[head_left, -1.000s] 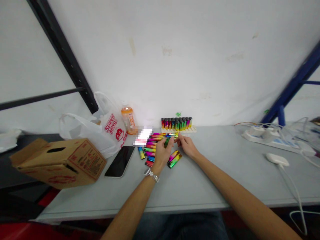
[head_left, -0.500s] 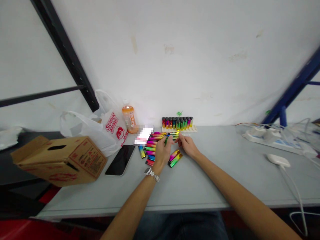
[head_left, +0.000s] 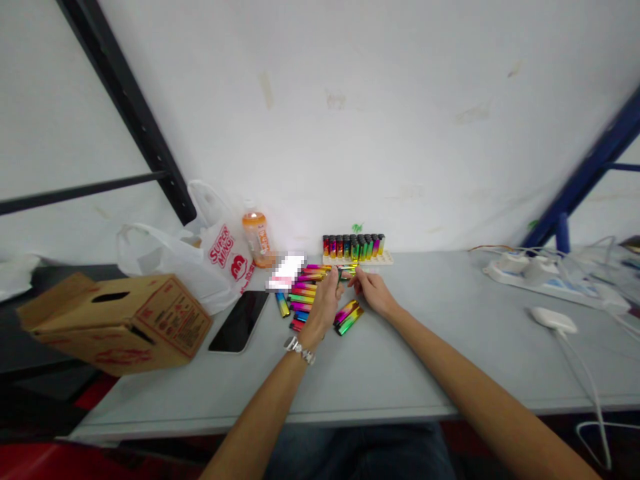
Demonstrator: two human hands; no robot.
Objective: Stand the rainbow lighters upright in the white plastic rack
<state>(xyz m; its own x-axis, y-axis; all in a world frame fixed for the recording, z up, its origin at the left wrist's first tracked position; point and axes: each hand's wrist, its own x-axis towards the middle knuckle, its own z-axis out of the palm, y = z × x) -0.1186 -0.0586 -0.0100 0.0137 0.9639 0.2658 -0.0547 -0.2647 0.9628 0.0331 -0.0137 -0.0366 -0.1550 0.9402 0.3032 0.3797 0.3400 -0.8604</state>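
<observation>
My left hand (head_left: 326,297), with a silver watch at the wrist, is closed around a green lighter (head_left: 343,273), mostly hidden by the fingers. Facing it, my right hand (head_left: 371,291) has its fingertips pinched together at the lighter's other end. Shiny multicoloured lighters (head_left: 302,299) lie in a loose pile beside and under my left hand. Two more lighters (head_left: 349,317) rest side by side on the table between my wrists. Behind my hands, several lighters (head_left: 354,247) stand upright in rows on a pale holder (head_left: 384,260) with holes.
A black phone (head_left: 240,321), a blurred white and pink item (head_left: 286,272), an orange drink bottle (head_left: 257,237), a white plastic bag (head_left: 220,267) and a cardboard box (head_left: 120,320) are on the left. To the right lie a power strip (head_left: 555,283) and a white charger (head_left: 553,320) with cables.
My left hand has turned a little, and less of the green lighter shows in it. My right hand stays nearly in place. The whole view has shifted slightly.
</observation>
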